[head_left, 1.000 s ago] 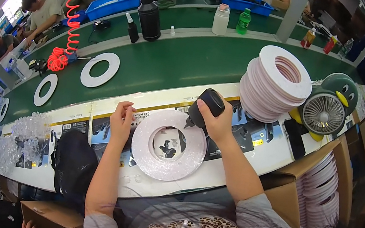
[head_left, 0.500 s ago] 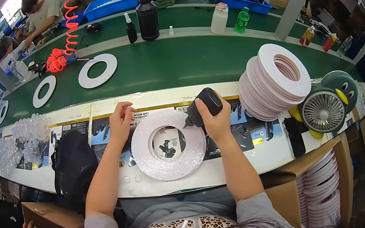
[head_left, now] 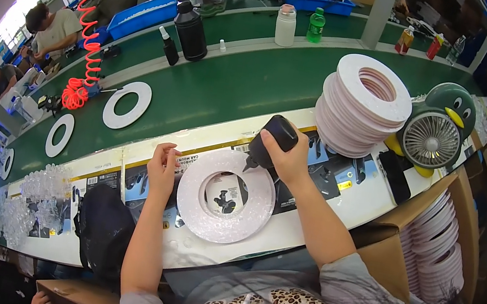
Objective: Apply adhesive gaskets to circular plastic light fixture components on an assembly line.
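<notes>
One flat white foam ring (head_left: 225, 198) lies on the white counter (head_left: 336, 217) under two bare hands, the left hand (head_left: 162, 167) and the right hand (head_left: 285, 156). One black squeeze bottle (head_left: 271, 141) sits in the right one. Three more white rings lie singly on the green belt (head_left: 229, 87): (head_left: 127, 105), (head_left: 59, 134), (head_left: 6, 162). One tall stack of rings (head_left: 359, 107) stands beside one penguin-shaped desk fan (head_left: 439, 131). Two black bottles (head_left: 190, 31) and (head_left: 170, 48) stand at the belt's far edge, with one white bottle (head_left: 285, 25) and one green bottle (head_left: 317, 25).

Leopard-print top, grey sleeves prob.
</notes>
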### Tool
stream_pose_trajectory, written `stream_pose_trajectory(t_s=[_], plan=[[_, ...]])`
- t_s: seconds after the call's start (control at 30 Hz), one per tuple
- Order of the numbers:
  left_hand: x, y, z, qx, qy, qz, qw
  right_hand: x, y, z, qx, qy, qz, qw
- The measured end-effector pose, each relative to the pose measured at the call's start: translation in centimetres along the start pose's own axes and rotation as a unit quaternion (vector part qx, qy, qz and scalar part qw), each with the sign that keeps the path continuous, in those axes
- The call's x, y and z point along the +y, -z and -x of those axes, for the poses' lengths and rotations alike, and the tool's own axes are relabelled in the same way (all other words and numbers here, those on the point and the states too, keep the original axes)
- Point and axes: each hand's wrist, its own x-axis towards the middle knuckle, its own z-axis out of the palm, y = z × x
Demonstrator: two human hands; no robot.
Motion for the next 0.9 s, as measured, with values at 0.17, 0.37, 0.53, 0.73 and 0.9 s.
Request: stream_pose_trajectory(t_s=[0.17, 0.37, 0.53, 0.73, 0.9], plan=[[-0.3, 0.0, 0.0, -0.001, -0.007, 0.005, 1.000, 0.2, 1.0, -0.8, 0.042, -0.014, -0.004, 0.999], [-0.3, 0.3, 0.0, 0.002, -0.007, -0.003, 1.000, -0.2, 0.8, -0.9, 0.055, -0.005, 0.030, 0.998], [-0.3, 0.0, 0.0, 0.004, -0.004, 0.012, 1.000, 0.0, 0.9, -0.9, 0.046, -0.008, 0.019, 0.999], [-0.3, 0.0, 0.0, 0.002, -0.002, 0.009, 1.000, 0.3, 0.9, -0.9, 0.046, -0.005, 0.013, 0.999], [-0.4, 0.1, -0.1, 0.002, -0.009, 0.011, 1.000, 0.0, 0.8, -0.9, 0.037, -0.005, 0.013, 0.999]])
